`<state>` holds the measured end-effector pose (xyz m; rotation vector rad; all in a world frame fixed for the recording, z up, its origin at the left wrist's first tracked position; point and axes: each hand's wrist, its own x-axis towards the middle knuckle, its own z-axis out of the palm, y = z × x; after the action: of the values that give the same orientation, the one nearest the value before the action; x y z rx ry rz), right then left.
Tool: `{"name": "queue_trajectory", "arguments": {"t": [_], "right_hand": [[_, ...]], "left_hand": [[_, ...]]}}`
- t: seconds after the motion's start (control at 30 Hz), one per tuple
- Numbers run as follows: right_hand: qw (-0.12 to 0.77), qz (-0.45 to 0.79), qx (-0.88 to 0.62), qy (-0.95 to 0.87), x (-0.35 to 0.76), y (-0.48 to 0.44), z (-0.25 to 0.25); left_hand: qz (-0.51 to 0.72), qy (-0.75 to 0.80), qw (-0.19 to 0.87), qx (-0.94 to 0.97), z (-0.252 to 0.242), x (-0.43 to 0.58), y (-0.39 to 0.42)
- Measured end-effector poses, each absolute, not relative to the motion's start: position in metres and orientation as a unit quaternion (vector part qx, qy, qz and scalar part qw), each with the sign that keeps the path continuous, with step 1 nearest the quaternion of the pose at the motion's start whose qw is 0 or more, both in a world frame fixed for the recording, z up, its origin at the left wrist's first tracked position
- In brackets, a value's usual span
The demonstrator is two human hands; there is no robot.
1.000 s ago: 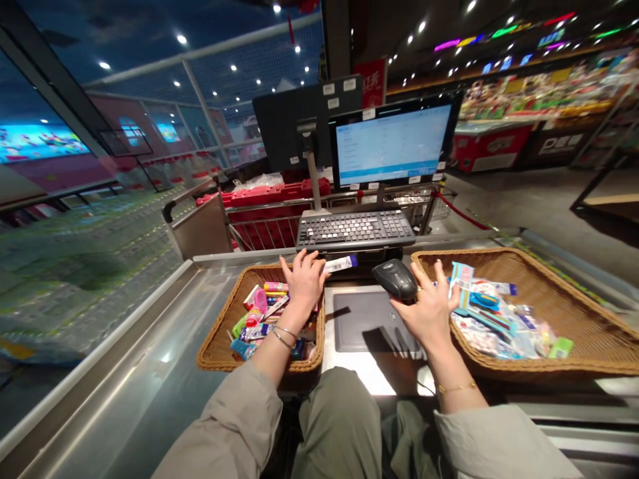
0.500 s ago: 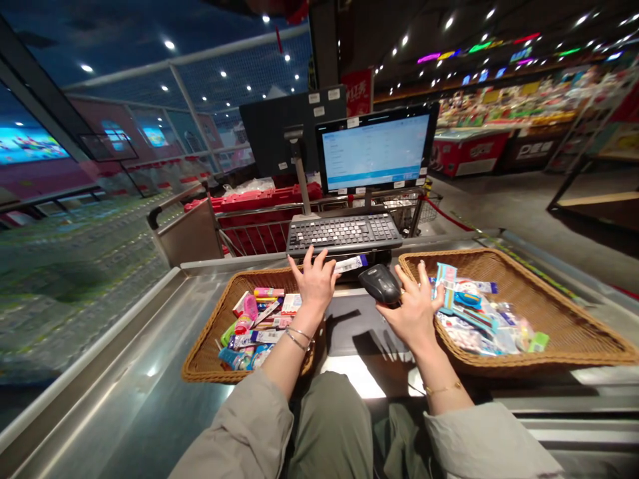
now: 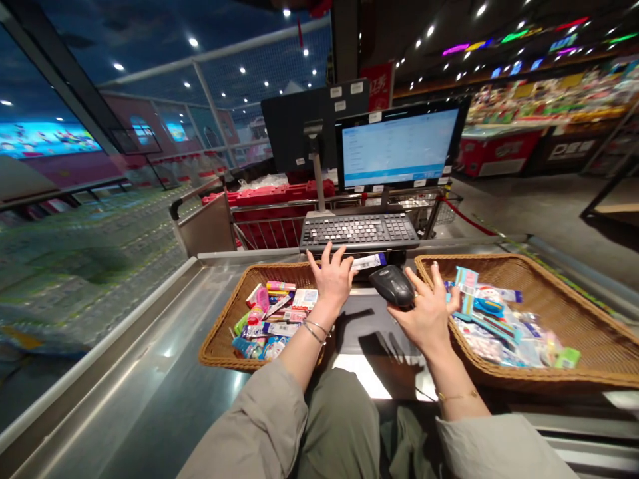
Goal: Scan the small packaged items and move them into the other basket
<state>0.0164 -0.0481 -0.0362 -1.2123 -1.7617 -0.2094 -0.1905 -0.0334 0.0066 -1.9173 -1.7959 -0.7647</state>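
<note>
My left hand (image 3: 333, 281), its upper fingers spread, is in front of the keyboard (image 3: 359, 229). A slim white packet with a blue end (image 3: 368, 261) juts out from its thumb side, apparently pinched there. My right hand (image 3: 425, 309) holds a black barcode scanner (image 3: 393, 286), its head pointing left toward the packet. The thumb lies under the scanner, several fingers are raised, and the grip on the handle is mostly hidden. Left of my left forearm is a wicker basket (image 3: 212, 332) of small packaged goods. A second wicker basket (image 3: 574, 293) beside my right hand holds bagged and carded items.
Behind the keyboard stand a lit monitor (image 3: 399, 150) and a dark screen back (image 3: 294, 126). The metal counter (image 3: 184, 392) has a raised rim. A shopping cart (image 3: 272, 226) with red crates is beyond it; stacked bottles (image 3: 114, 253) are at the left.
The view has turned slightly left, so the scene sits farther right in the picture. Both hands, the packet and the scanner keep nearly the same places relative to the counter.
</note>
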Motion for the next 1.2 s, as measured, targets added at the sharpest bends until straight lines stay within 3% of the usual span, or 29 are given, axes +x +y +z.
{"name": "queue_trajectory", "arguments": {"t": [1.2], "right_hand": [[0.489,-0.076,-0.512,-0.703,0.019,-0.054,-0.024]], "left_hand": [[-0.287,-0.634,0.184,-0.694,0.017,-0.177,-0.027]]}}
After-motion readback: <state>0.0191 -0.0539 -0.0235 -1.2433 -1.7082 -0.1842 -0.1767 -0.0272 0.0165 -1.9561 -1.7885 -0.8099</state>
